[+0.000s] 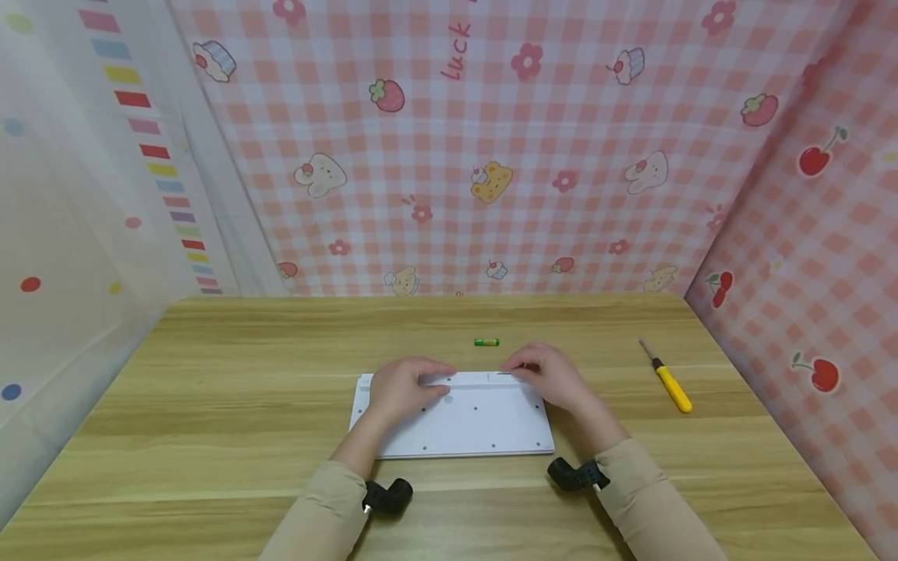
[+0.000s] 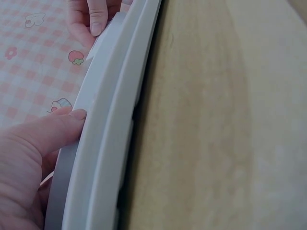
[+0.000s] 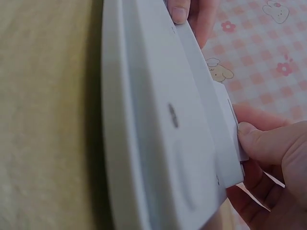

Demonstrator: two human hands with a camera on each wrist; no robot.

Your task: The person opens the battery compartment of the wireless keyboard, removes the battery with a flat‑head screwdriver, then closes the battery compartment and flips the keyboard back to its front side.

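A white keyboard (image 1: 491, 428) lies with its screw-dotted underside up in front of the person. My left hand (image 1: 401, 389) grips it at the far edge, left of its middle, with the thumb on the underside. At the far right part of that edge is my right hand (image 1: 553, 379). In the right wrist view, its thumb and fingers pinch a small white battery cover (image 3: 230, 122) against the keyboard's edge. Part of the cover juts past the edge, and whether it is fully seated I cannot tell. The keys face away and are hidden.
A small green battery (image 1: 486, 342) lies on the wooden table (image 1: 231, 405) just beyond the keyboard. Off to the right is a screwdriver (image 1: 671, 387) with a yellow handle. Patterned curtains (image 1: 449, 156) rise behind the table and at both sides.
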